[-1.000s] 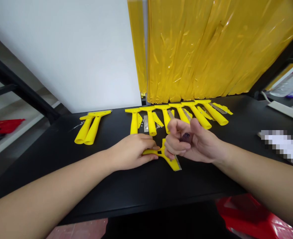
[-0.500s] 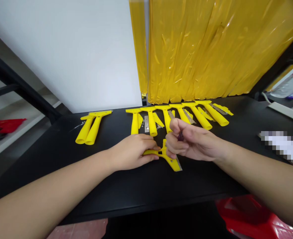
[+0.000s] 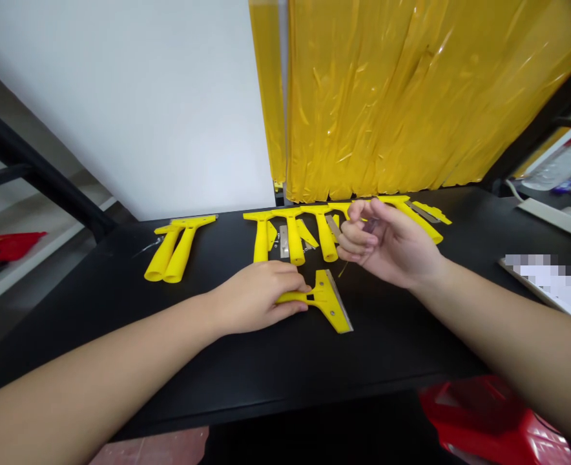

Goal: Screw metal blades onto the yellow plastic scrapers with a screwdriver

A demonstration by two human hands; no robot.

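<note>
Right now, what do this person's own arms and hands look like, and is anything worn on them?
The left hand and right hand are both bare, with no gloves. No sleeve shows on the left forearm or right forearm, and I see no watch, bracelet or clear marking.

There are at least eight yellow scrapers (image 3: pixel 332 302) and one black table (image 3: pixel 276 374).
</note>
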